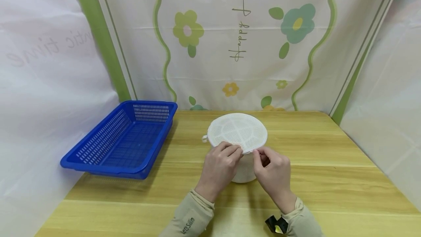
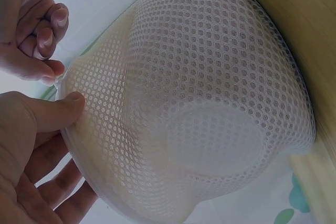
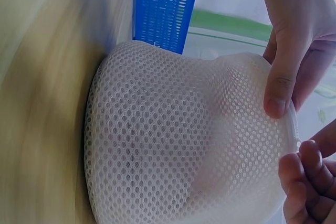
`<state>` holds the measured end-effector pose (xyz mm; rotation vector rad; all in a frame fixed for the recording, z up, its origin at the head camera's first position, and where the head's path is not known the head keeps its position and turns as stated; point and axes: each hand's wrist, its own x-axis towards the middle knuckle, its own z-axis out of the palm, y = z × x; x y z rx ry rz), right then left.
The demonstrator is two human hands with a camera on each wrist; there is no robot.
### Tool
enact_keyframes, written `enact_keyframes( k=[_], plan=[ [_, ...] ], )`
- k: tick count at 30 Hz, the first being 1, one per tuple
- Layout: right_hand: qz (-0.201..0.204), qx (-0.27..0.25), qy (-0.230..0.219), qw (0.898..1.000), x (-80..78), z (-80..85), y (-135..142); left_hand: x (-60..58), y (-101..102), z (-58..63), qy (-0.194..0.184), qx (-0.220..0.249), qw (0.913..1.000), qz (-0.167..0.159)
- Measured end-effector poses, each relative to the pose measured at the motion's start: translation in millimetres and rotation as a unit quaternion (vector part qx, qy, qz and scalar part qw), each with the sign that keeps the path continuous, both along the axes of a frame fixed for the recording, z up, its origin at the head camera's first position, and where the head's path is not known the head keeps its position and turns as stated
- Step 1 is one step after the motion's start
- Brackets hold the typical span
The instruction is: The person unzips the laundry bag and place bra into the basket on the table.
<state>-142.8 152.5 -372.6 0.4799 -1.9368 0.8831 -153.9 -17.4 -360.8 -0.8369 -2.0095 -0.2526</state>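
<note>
A white mesh laundry bag (image 1: 236, 129), round and drum-shaped, stands upright on the table with its flat lid on top. My left hand (image 1: 221, 167) grips the front rim, its thumb (image 2: 60, 111) on the mesh side and its fingers at the lid. Just right of it, my right hand (image 1: 273, 169) pinches at the zipped edge with thumb and forefinger, the other fingers curled in. Whatever small part sits between those fingertips is mostly hidden. A small white loop (image 1: 204, 138) sticks out from the bag's left side. Through the mesh in the right wrist view, the inside looks faint.
A blue plastic basket (image 1: 139, 145) with slotted walls stands at the left of the wooden table (image 1: 315, 189). White curtains printed with flowers (image 1: 210, 65) close off the back and both sides. A black strap piece (image 1: 276, 225) sits by my right cuff.
</note>
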Motion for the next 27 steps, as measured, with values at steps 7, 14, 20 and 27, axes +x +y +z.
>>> enact_keyframes(
  k=[7,14,20,27],
  plan=[
    [0.045,0.02,0.01,0.999,0.9,-1.0,-1.4,-0.2,-0.3,-0.8,-0.001,-0.002,1.0,0.003],
    [0.055,0.023,0.012,0.998,1.3,-0.1,-3.4,0.8,1.8,-0.4,-0.01,-0.001,0.9999,0.007],
    [0.079,0.028,0.013,0.996,1.5,0.3,-4.6,2.5,2.9,-0.4,-0.029,-0.009,0.9996,0.0],
    [0.065,0.025,0.017,0.997,0.9,-0.3,-4.5,0.7,1.9,-1.0,-0.011,-0.011,0.9999,-0.005]
  ],
)
